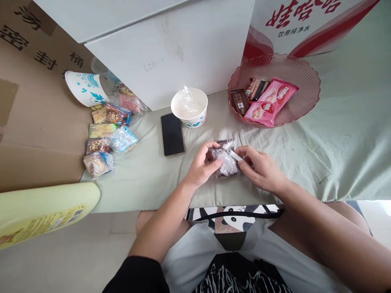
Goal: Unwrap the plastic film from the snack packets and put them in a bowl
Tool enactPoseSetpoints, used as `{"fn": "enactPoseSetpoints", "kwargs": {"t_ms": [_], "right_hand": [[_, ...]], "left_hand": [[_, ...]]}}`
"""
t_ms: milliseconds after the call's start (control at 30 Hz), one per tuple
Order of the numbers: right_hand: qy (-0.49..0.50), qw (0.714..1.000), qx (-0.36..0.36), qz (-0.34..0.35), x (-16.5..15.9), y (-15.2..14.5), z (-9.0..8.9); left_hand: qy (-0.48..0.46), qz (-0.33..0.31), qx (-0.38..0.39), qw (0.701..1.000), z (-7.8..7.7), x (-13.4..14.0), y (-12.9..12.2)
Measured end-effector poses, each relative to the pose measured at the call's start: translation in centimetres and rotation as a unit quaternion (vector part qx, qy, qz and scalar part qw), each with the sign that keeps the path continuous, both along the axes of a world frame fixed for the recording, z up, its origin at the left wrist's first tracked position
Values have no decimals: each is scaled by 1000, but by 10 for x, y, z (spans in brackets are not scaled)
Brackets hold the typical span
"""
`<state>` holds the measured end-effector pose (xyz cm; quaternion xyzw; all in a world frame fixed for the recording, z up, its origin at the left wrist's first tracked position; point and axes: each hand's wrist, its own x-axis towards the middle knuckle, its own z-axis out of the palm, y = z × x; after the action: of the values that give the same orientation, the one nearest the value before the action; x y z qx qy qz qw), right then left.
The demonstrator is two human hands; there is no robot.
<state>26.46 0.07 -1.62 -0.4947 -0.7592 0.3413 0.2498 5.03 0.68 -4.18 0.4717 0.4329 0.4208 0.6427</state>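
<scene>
A dark brown snack packet wrapped in crinkled clear plastic (227, 166) lies on the cloth near the front edge. My left hand (200, 166) grips its left side, thumb on top and fingers behind. My right hand (264, 167) is closed at the right side, pinching a slim white strip (236, 155) whose tip rests against the plastic. What the strip is, I cannot make out. Just behind stands a white paper bowl (195, 123) with crumpled clear film (187, 99) inside. A black phone (172, 134) lies flat to its left.
A pink ribbed bowl (310, 95) at the back right holds pink wafer packets (271, 101) and brown ones. Several wrapped snacks (102, 130) and a tipped paper bowl (85, 87) are at left, beside a cardboard box (36, 122). White boxes (171, 53) stand behind.
</scene>
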Motion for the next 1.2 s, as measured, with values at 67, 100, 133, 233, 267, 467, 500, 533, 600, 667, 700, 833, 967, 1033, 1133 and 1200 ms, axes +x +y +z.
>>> {"fn": "enactPoseSetpoints", "kwargs": {"t_ms": [67,100,133,233,267,467,500,533,600,667,700,833,967,1033,1133,1200], "right_hand": [[-1,1000,-4,2,0,0,0],[-2,1000,-6,2,0,0,-1],[-2,1000,-6,2,0,0,-1],[-5,1000,-7,0,0,0,-1],[-5,1000,-8,0,0,0,-1],[-6,1000,-8,1,1,1,1],[-7,1000,-7,1,1,1,2],[-7,1000,-7,1,1,1,2],[-7,1000,-5,1,1,1,1],[-5,1000,-4,0,1,1,1],[-4,1000,-3,-1,1,1,0],[-6,1000,-9,-2,1,0,0],[-5,1000,-12,0,0,1,0],[-5,1000,-8,0,0,1,0],[-1,1000,-3,0,0,0,-1],[3,1000,0,1,-1,0,-1]], "left_hand": [[5,-4,1,1000,0,0,0],[6,-7,2,1000,0,0,0],[8,-9,3,1000,0,0,0],[18,-12,5,1000,0,0,0],[21,-13,6,1000,0,0,0],[19,-9,8,1000,1,0,0],[21,-7,8,1000,1,0,0],[22,-7,6,1000,1,0,0],[23,-7,3,1000,1,1,0],[23,-8,3,1000,1,1,0],[23,-9,3,1000,2,1,0],[25,-10,4,1000,3,1,-1],[20,-13,8,1000,2,1,-1],[21,-14,10,1000,2,1,-1],[32,-15,7,999,1,1,-1],[36,-17,5,999,1,1,-1]]}}
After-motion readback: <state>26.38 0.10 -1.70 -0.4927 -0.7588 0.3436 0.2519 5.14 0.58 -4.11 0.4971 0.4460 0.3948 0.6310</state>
